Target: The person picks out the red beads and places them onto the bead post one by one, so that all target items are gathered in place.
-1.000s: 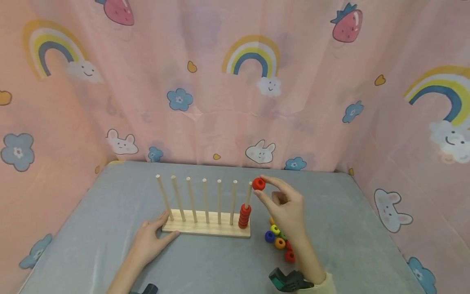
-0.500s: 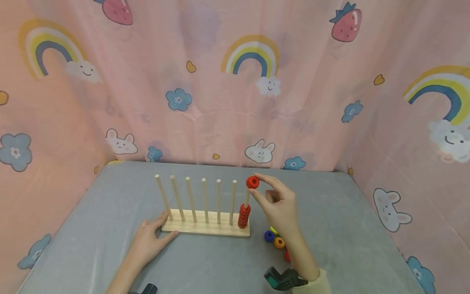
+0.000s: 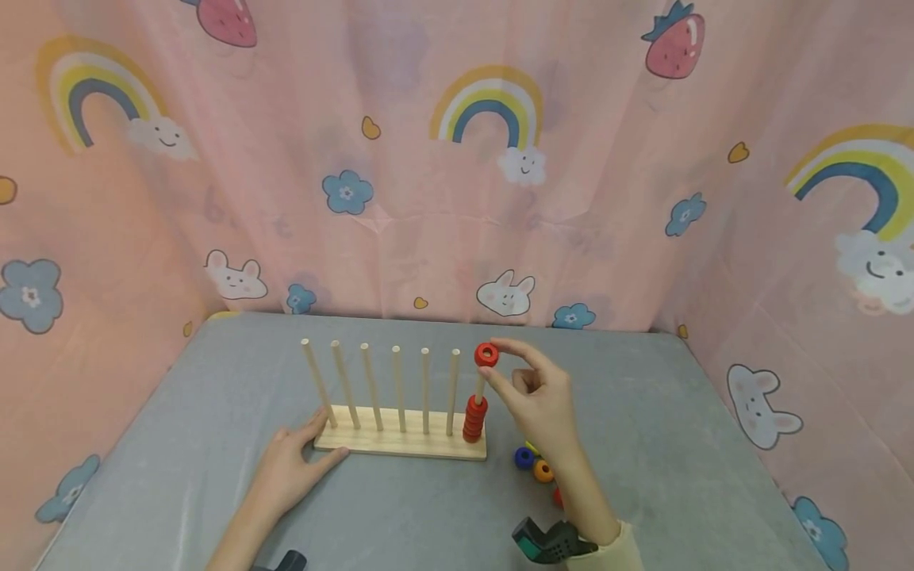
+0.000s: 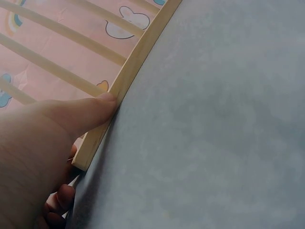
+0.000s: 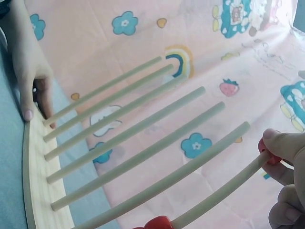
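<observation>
A wooden peg stand has a flat base and a row of several upright pegs. My left hand grips the base's left end, its thumb along the front edge and fingers around the far side. Between thumb and index finger, my right hand pinches a red bead at the tip of the rightmost peg. The peg's end shows in the bead's hole, and in the right wrist view the peg runs up to the bead. Lower on that peg sits a stack of red beads.
Loose beads lie on the grey table covering right of the stand: blue, orange, and parts of yellow and red. My right forearm hides others. A pink patterned curtain stands behind and along both sides.
My right hand has moved left, carrying the red bead from beside the rightmost peg to its tip. More of the loose beads are now hidden by the forearm. The left hand holds still.
</observation>
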Available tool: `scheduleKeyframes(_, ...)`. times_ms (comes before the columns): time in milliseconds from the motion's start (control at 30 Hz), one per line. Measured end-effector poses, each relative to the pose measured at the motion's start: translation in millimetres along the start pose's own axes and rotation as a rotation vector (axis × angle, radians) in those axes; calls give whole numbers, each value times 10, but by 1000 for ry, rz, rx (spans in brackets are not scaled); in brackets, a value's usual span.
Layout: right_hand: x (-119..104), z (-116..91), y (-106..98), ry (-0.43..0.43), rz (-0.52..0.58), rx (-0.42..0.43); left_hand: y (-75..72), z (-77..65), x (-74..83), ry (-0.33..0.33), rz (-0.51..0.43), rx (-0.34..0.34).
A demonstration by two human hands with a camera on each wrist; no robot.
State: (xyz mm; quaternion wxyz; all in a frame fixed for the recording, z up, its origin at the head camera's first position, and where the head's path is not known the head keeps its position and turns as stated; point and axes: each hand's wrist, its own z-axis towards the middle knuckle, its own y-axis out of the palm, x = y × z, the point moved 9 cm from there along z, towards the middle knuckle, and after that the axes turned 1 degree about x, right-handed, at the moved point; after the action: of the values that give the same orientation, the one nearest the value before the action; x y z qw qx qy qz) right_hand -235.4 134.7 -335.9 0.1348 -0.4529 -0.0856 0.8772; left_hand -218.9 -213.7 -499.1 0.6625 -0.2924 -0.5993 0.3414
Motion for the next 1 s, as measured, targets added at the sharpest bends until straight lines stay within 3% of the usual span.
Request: scheduleKeyframes(1000,17,6,17,6,-46,-66,7,-4,-4,-14,-7,-13)
